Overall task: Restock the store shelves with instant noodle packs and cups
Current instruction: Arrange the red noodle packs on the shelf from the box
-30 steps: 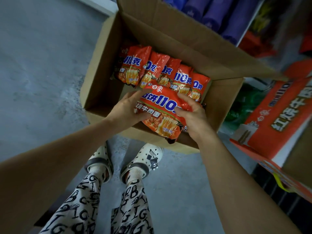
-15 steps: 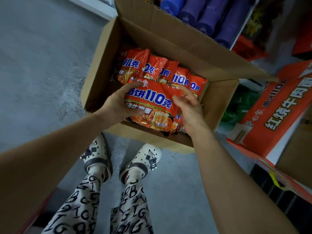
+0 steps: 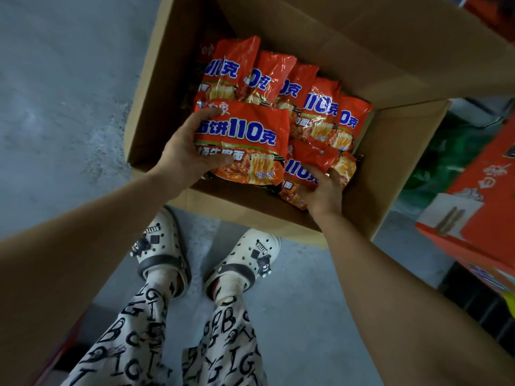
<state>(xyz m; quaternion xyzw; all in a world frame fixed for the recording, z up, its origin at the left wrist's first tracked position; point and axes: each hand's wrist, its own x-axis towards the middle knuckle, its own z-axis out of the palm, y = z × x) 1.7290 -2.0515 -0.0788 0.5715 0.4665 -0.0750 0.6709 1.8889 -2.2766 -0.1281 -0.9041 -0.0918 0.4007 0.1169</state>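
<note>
An open cardboard box (image 3: 156,87) stands on the floor in front of my feet. Inside it leans a row of several orange-red instant noodle packs (image 3: 320,107) with blue lettering. My left hand (image 3: 184,151) grips the left edge of one noodle pack (image 3: 245,140), held flat above the box's near side, thumb on its face. My right hand (image 3: 323,190) grips a second noodle pack (image 3: 309,162) lying lower, just right of the first, fingers curled round its near edge.
A large orange noodle carton (image 3: 479,207) sits at the right on a shelf edge. The box's far flap (image 3: 362,45) stands open towards the shelves. Grey floor (image 3: 55,107) spreads to the left. My white clogs (image 3: 242,263) stand just before the box.
My right hand left the top pack and dropped onto a second pack lower right. My left hand keeps the first pack. The camera has come closer to the box.
</note>
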